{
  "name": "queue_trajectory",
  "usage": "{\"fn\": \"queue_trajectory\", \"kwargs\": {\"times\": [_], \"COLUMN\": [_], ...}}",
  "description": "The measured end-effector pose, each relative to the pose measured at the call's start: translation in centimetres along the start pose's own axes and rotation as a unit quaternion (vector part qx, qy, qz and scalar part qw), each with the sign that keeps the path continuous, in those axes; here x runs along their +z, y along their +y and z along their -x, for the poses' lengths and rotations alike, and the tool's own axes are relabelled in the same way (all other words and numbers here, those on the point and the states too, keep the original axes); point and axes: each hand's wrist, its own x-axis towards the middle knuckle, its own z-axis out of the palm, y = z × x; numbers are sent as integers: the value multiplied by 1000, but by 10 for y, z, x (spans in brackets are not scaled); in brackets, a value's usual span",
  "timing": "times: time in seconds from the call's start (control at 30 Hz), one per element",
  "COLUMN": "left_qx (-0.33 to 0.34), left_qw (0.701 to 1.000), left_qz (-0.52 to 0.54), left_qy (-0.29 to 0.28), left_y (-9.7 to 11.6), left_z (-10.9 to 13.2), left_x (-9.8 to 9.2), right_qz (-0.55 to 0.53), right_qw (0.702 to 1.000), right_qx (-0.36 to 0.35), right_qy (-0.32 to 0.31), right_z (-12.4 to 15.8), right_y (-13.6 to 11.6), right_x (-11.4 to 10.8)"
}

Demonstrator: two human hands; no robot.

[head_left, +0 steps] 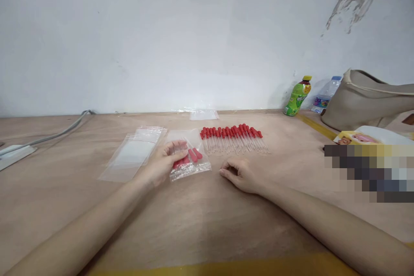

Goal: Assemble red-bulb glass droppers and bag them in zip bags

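Note:
My left hand (166, 159) is closed on a clear zip bag (202, 167), its thumb lying over the plastic. Inside the bag are several plastic droppers with red bulbs (193, 155), bulbs toward me. The zip end of the bag points my way. Just right of the bag, my right hand (237, 173) rests on the table, fingers curled round toward the thumb and nothing visible in them. Beyond it lies a row of loose droppers (231, 138) with red bulbs facing the wall and thin clear stems pointing toward me.
Flat clear zip bags (136, 153) lie left of my left hand. Another clear bag (203, 114) is by the wall. A grey cable (69, 128) runs along the left. At right stand a green bottle (296, 98), a clear bottle (326, 95) and a beige bag (365, 99).

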Motion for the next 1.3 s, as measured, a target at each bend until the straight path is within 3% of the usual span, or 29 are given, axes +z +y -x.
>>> {"fn": "queue_trajectory", "kwargs": {"times": [0.07, 0.13, 0.23, 0.37, 0.43, 0.47, 0.57, 0.67, 0.77, 0.9, 1.1, 1.17, 1.23, 1.3], "left_qx": [15, -6, -25, -21, 22, 55, 161, 122, 74, -18, 30, 65, 148, 218], "left_qw": [999, 995, 979, 961, 941, 922, 776, 680, 625, 639, 671, 684, 722, 754], "left_qz": [-43, -98, -203, -276, -333, -374, -572, -679, -741, -746, -726, -707, -654, -619], "left_qy": [-4, -27, -18, 11, 50, 81, 212, 249, 234, 189, 150, 164, 168, 40], "left_y": [11, 18, 22, 19, 16, 14, 3, -13, -29, -40, -34, -28, -20, -14], "left_z": [-22, -46, -76, -91, -89, -85, -68, -44, -24, -19, -22, -15, -3, 11], "left_x": [-11, -20, -27, -30, -37, -42, -68, -99, -122, -137, -147, -139, -119, -89], "right_qz": [39, 58, 73, 87, 89, 90, 91, 92, 93, 93, 93, 94, 99, 111], "right_qw": [999, 996, 994, 991, 990, 990, 990, 990, 990, 990, 991, 991, 991, 990], "right_qx": [-38, -61, -85, -97, -100, -101, -103, -102, -101, -98, -89, -88, -85, -75], "right_qy": [-2, 0, 14, 32, 33, 34, 34, 35, 36, 39, 35, 33, 34, 48], "right_z": [0, 0, 1, 1, 1, 1, 1, 0, 0, 0, 1, 1, 0, -1], "right_y": [6, 9, 9, 10, 11, 11, 11, 11, 11, 12, 13, 12, 12, 11], "right_x": [-3, -4, -2, -1, 0, 0, 1, 1, 1, 1, 1, 1, 1, 1]}}
